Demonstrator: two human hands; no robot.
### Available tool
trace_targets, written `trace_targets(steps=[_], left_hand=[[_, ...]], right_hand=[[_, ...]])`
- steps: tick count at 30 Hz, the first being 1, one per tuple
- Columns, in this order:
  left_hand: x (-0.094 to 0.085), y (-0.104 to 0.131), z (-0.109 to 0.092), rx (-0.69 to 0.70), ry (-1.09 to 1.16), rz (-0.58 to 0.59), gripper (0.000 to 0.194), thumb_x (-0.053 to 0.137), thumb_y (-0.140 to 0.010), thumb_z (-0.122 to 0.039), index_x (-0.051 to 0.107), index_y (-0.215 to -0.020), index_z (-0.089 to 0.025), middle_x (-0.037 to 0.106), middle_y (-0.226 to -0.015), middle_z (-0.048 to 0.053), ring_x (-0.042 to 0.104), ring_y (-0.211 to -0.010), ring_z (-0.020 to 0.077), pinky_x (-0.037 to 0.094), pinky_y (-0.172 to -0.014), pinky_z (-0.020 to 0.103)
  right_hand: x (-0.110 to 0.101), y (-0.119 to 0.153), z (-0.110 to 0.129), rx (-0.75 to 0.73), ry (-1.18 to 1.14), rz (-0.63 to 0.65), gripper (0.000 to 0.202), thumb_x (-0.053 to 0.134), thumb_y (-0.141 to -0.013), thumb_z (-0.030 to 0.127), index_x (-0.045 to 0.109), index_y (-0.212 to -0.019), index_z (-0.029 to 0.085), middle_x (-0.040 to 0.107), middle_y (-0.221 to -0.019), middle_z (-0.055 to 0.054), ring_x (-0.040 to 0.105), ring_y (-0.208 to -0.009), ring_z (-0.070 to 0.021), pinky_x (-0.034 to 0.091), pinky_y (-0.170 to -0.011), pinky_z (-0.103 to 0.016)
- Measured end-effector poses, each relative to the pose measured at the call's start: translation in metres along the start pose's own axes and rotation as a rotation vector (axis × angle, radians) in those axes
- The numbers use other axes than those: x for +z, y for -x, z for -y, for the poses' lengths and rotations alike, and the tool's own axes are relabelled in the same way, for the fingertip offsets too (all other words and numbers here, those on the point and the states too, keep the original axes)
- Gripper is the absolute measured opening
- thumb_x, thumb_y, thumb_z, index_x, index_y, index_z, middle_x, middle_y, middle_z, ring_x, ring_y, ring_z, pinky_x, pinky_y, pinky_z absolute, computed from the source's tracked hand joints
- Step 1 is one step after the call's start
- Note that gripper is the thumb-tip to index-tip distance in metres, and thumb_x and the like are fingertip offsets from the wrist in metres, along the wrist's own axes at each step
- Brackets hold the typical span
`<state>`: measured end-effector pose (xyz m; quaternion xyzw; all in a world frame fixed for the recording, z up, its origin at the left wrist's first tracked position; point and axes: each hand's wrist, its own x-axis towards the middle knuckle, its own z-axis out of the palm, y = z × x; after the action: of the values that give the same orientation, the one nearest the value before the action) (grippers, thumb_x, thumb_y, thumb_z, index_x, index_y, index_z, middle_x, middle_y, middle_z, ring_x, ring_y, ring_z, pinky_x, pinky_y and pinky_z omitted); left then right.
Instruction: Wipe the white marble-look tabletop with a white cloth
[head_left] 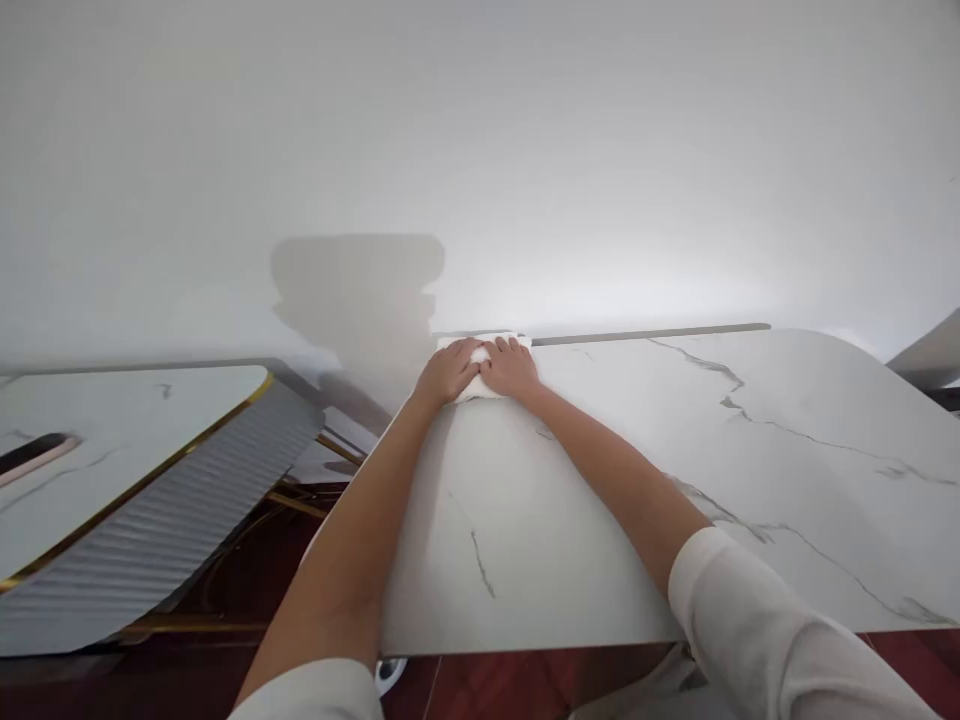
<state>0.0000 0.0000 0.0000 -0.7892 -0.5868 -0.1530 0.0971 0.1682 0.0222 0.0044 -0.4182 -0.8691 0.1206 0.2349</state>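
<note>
A folded white cloth (480, 385) lies at the far edge of a white marble-patterned table (525, 520), close to the wall. My left hand (448, 371) rests flat on the cloth's left part, fingers stretched out and pointing inward. From the right, my right hand (510, 367) presses on the same cloth with its fingers spread. The fingertips of both hands nearly meet over the middle of the cloth. Both arms reach straight out across the tabletop, and the undersides of the palms are hidden.
A white wall (480, 150) stands directly behind the table. To the left is a second marble-topped table (150, 420) with gold trim and a ribbed grey side, bearing a dark phone-like object (34, 455). Gold metal legs (300, 503) and red floor tiles (495, 685) show below.
</note>
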Motion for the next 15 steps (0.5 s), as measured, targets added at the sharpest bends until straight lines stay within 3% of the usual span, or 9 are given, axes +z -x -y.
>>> trace_targets(steps=[7,15], left_hand=[[-0.006,0.025,-0.015,0.006,0.011,0.036,0.052,0.026,-0.093,-0.039,0.042,-0.136,-0.015,0.044,-0.146,0.015,0.036,-0.138,0.0260,0.030,-0.113,0.045],[-0.026,0.082,-0.038,-0.003,-0.022,0.037,0.055,0.025,-0.092,-0.040,0.041,-0.138,-0.014,0.043,-0.146,0.016,0.037,-0.138,0.0267,0.029,-0.114,0.045]], right_hand=[[-0.006,0.031,0.011,0.008,0.038,0.007,0.048,0.032,-0.098,0.029,0.042,-0.142,0.013,0.037,-0.154,-0.010,0.026,-0.143,-0.0311,0.027,-0.112,-0.046],[-0.007,0.085,0.044,-0.022,0.047,-0.030,0.049,0.033,-0.098,0.031,0.043,-0.141,0.011,0.037,-0.154,-0.013,0.028,-0.142,-0.0336,0.027,-0.113,-0.048]])
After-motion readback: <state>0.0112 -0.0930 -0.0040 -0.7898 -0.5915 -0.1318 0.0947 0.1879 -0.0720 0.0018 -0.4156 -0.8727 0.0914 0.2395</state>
